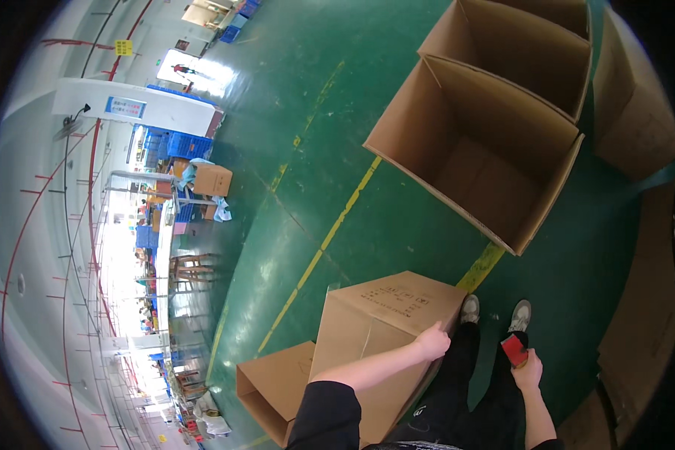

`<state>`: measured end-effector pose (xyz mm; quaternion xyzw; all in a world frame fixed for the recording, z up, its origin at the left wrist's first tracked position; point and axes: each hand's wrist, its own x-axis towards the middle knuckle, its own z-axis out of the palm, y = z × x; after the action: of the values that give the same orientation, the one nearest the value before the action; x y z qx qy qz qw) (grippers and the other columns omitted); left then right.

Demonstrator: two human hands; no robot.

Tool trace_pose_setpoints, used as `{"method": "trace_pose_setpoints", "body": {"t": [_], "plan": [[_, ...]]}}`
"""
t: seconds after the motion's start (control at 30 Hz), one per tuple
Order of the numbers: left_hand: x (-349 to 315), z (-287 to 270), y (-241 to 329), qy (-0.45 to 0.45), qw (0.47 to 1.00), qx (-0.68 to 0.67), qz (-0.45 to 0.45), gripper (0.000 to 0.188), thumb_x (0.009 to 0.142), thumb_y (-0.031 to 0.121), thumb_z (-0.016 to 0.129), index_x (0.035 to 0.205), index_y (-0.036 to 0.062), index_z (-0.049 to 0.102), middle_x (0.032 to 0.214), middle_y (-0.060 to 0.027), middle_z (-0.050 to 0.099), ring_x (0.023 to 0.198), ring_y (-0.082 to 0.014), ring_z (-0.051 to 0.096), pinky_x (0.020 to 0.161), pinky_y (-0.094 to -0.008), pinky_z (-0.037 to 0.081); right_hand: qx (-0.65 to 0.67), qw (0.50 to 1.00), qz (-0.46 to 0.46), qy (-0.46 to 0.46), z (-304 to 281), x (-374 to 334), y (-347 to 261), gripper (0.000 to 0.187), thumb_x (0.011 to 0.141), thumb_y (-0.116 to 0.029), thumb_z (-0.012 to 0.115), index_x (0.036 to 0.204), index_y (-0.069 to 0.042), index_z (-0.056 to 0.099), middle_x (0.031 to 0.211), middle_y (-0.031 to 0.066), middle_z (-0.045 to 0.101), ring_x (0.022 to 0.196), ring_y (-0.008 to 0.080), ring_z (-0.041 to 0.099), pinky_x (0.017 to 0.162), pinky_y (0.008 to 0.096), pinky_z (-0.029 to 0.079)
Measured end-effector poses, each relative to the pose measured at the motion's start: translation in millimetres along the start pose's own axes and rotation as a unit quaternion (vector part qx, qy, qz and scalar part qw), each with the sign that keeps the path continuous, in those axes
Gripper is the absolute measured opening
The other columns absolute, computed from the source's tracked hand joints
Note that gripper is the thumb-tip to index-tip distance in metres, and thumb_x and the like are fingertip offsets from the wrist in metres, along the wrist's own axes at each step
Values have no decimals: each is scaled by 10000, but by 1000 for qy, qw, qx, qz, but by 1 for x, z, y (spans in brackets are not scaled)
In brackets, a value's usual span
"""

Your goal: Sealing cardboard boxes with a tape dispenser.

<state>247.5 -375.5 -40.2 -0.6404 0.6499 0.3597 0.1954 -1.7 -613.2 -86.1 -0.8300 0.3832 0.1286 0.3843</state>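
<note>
Big closed ctn [375,322] had dark print [400,297] on its upper face: approx. one longer line, a few short ones & some small boxed marks, all too small to read w/ certainty. Far up-left of ctn, a blue-&-white sign [125,107] w/ several lines of text stood on a white wall panel [176,112]; chars. blurred. Further up-left of ctn, a yellow sign [124,48] w/ dark chars., also illegible. Below ctn, dark trousers [457,390] bore a small pale logo [418,411], details unclear.
</note>
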Motion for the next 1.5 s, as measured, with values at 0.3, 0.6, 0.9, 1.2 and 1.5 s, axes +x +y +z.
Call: {"method": "trace_pose_setpoints", "body": {"t": [0.3,0.6,0.9,1.2,1.5], "plan": [[-30,-12,-33,102,969,-221,-29,214,740,284,686,816,85,662,792,-122,684,819,-294,673,771,-424,509,61,996,68,4,0,-7,-13,448,633,-146,804,996,-23,572,928,243,662,924,433,633,778,483,511],[-30,-6,-43,122,927,-354,-26,91,722,163,648,791,135,700,800,-108,698,778,-326,675,698,-439,544,156,983,100,23,14,-5,2,440,653,-154,816,1014,-30,597,969,195,677,947,344,661,834,399,513],[-50,-16,-98,14,905,-423,-54,153,749,257,756,810,119,732,838,-79,692,818,-252,668,718,-379,527,338,918,205,-19,17,22,-55,398,660,-63,818,993,-24,604,948,45,653,885,136,598,817,295,475],[-18,16,-105,-57,823,-564,-51,295,753,347,790,827,67,735,809,-87,691,788,-211,657,731,-357,513,437,857,273,-1,27,27,-83,446,694,-39,785,1099,-9,602,1011,64,668,917,160,621,845,311,482],[-4,32,-108,-92,825,-547,-108,846,548,492,897,1178,0,622,1130,-198,621,1061,-298,593,908,-379,486,622,711,323,-59,31,32,-111,383,798,-54,709,1141,-53,539,1046,39,604,956,156,598,849,308,492]]}}
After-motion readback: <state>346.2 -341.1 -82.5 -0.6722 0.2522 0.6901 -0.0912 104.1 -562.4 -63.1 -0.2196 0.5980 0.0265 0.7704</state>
